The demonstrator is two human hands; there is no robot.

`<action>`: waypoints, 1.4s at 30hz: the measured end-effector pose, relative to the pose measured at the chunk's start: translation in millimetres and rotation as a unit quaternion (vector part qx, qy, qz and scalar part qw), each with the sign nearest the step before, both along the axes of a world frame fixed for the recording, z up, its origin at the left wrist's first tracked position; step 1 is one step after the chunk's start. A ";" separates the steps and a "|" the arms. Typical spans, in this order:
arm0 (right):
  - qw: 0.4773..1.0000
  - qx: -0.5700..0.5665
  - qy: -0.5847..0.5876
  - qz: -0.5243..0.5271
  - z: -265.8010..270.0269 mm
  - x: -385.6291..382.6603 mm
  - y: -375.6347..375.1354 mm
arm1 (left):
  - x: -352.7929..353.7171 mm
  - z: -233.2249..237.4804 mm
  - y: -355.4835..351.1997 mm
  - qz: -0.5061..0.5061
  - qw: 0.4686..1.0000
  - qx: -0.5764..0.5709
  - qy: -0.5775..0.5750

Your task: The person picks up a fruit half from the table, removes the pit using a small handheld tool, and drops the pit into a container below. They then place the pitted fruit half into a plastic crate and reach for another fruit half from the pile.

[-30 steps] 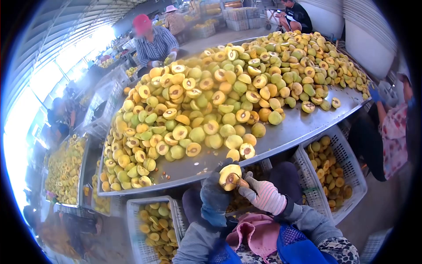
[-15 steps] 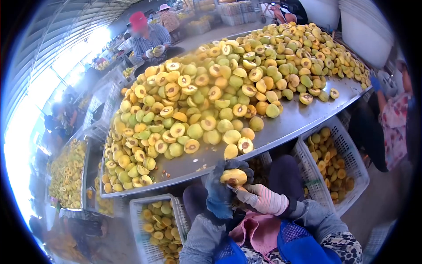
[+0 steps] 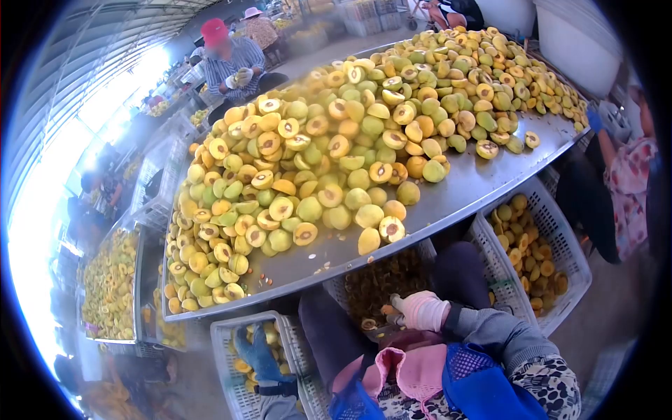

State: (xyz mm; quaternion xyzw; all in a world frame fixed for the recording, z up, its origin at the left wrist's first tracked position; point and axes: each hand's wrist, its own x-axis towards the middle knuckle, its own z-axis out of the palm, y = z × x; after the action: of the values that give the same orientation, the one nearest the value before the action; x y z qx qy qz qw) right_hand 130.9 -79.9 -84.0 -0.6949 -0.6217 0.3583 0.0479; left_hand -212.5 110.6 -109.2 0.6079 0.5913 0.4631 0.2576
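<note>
My left hand [image 3: 259, 357], in a blue glove, reaches down into the white crate [image 3: 218, 350] at my left. Its fingers look stretched out and apart over the yellow peach halves [image 3: 274, 334] there, with no fruit visible in them. My right hand [image 3: 421, 310], in a white and pink striped glove, is closed above the crate of brown peach pits [image 3: 385, 283] between my knees. Whatever its fingers pinch is too small to make out. On the metal table [image 3: 287, 269] before me lies a big heap of cut peaches [image 3: 329, 168], many showing their pits.
Another white crate [image 3: 570, 280] holding peach halves stands at my right. A large bin of fruit [image 3: 112, 280] is at the far left. One person [image 3: 234, 66] in a red cap works across the table; another in a floral top [image 3: 626, 189] sits at the right.
My left hand has moved from in front of me down to the left crate, and the peach it held is out of it. My right hand has lowered slightly over the pits.
</note>
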 end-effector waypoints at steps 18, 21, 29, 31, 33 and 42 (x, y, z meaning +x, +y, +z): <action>0.950 0.178 0.166 -0.197 31.9 25.3 -20.5 | 227.3 73.6 18.0 -0.457 0.838 -0.109 -0.279; 0.940 0.201 0.164 -0.220 38.3 28.7 -15.6 | 226.9 72.4 4.6 -0.440 0.627 -0.351 -0.538; 0.913 0.313 0.160 -0.205 66.9 23.3 0.5 | 239.7 65.1 -45.9 -0.373 0.844 -0.198 -0.329; 0.929 0.295 0.124 -0.185 72.4 21.3 2.8 | 232.6 57.5 -46.2 -0.383 0.740 -0.307 -0.459; 0.931 0.311 0.092 -0.167 65.8 20.2 4.9 | 229.0 55.8 -48.1 -0.373 0.646 -0.381 -0.546; 0.940 0.306 0.015 -0.151 77.6 14.1 1.1 | 224.0 66.7 -69.4 -0.401 0.781 -0.267 -0.398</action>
State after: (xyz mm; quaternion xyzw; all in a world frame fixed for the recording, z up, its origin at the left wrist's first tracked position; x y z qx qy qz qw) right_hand 145.0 -78.8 -6.4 -0.7266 -0.5886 0.1504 0.3209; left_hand 11.5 41.1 -42.5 0.4586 0.2390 0.3425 0.7844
